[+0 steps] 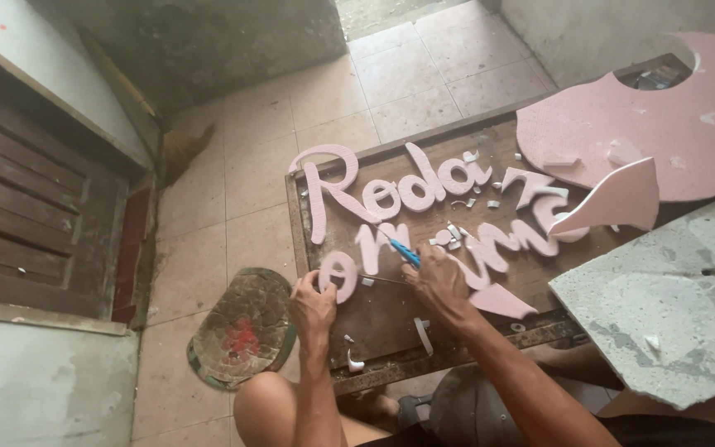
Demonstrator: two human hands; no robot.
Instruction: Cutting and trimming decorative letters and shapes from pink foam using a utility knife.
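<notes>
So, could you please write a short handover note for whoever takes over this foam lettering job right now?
Left hand: pressed on the round pink foam letter at the board's near-left edge, steadying it.
Right hand: gripping a blue-handled knife, tip at the second-row letters.
Wooden board: the top row of pink script letters lies cut out; the lower row is partly trimmed, with offcuts scattered around.
Large pink foam sheet rests at the far right, a white sheet nearer.
Left: apparently trimming the lower row and clearing scraps.
</notes>
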